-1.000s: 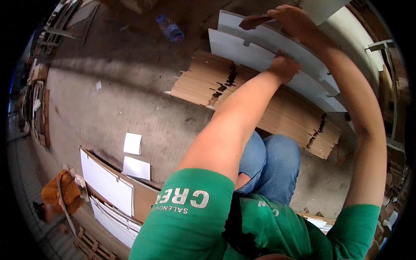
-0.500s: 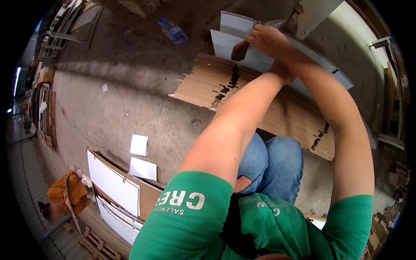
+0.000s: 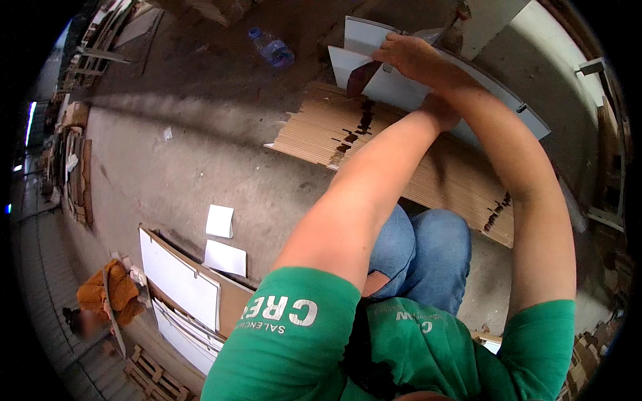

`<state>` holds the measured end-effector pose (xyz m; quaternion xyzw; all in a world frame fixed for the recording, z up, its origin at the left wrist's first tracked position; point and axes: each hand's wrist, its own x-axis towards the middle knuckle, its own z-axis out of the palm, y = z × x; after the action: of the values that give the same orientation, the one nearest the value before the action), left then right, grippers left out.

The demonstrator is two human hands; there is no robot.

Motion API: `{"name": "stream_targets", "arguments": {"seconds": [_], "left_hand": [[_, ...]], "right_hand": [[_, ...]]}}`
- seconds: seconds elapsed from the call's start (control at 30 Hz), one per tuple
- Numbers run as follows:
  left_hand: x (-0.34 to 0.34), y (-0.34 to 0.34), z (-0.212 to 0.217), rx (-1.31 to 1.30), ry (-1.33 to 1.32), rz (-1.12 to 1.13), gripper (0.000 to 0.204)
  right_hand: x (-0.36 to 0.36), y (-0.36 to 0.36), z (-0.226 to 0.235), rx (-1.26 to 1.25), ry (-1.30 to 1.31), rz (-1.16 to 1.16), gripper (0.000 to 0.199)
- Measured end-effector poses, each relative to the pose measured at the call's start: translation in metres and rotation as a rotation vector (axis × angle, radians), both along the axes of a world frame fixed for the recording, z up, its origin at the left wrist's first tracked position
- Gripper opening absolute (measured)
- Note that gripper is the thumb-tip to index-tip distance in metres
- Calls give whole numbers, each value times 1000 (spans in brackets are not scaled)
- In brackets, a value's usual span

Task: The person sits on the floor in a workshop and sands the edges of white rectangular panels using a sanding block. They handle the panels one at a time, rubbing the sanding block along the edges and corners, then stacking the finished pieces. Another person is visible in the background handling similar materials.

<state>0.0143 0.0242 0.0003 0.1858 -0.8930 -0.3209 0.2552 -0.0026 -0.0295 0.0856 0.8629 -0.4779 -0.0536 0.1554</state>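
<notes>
A stack of brown corrugated cardboard (image 3: 428,167) lies before my knees, edges facing up and crossed by dark streaks. White-faced boards (image 3: 488,87) stand upright along its far side. My right hand (image 3: 404,57) is at the top edge of these boards, its fingers closed on a dark red flat piece (image 3: 362,78) that hangs down in front of the white face. The exact kind of this piece is unclear. My left hand (image 3: 438,110) is lower, against the boards beneath my right forearm, which hides its fingers.
A plastic bottle (image 3: 273,50) lies on the concrete floor at the far left of the stack. Two white sheets (image 3: 224,257) rest near more white boards (image 3: 177,274) at left. Another person in orange (image 3: 114,291) is at the lower left. A wall (image 3: 562,53) rises at right.
My right hand has moved slightly left along the boards. The dark red piece has swung left and now slants more. My left hand stays about where it was.
</notes>
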Motion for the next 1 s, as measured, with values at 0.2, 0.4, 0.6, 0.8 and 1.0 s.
{"name": "stream_targets", "arguments": {"seconds": [0.2,0.4,0.6,0.8,1.0], "left_hand": [[-10,-2,19,110,-100,-32,42],[16,19,41,139,9,110,47],[8,6,38,-465,-553,-156,42],[11,20,41,-139,-405,-85,42],[34,-15,38,206,-677,-350,40]], "right_hand": [[-36,3,-1,75,287,-35,38],[-47,-11,-30,34,-103,36,28],[-98,-2,-18,229,-1097,-335,26],[-90,54,-13,32,-729,-485,31],[-122,157,32,-132,-1092,-911,24]]}}
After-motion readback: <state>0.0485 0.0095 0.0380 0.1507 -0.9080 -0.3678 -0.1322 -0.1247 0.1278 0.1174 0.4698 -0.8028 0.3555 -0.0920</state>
